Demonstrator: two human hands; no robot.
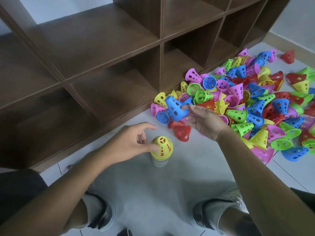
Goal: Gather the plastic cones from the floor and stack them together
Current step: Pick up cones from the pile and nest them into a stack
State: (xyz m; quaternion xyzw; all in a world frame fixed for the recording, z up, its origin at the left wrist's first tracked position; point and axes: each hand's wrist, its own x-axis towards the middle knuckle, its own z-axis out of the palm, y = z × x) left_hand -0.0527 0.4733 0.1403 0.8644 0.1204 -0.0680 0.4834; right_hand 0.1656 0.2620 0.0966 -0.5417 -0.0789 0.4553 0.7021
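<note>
Down on the pale tiled floor (136,184) between my knees stands a short stack of perforated plastic cones (161,150), a yellow one on top with its narrow end up and the rims of others showing beneath it. My left hand (131,143) is beside the stack, thumb tip touching the yellow cone's side, the other fingers (144,127) loosely spread and bent above it, gripping nothing. My right hand (202,118) reaches to the near edge of a big heap of loose plastic cones (247,103) in pink, blue, green, yellow and red, which spreads across the floor to my right and lies against the foot of a dark brown wooden cubby shelf (102,48). The right fingers are nearly straight and parted, their tips touching a blue perforated plastic cone (175,106) that sits tilted at the heap's near left corner; I cannot tell whether the thumb has pinched it. Just below that hand lies a red perforated plastic cone (182,132) on its side, its open mouth turned toward me.
</note>
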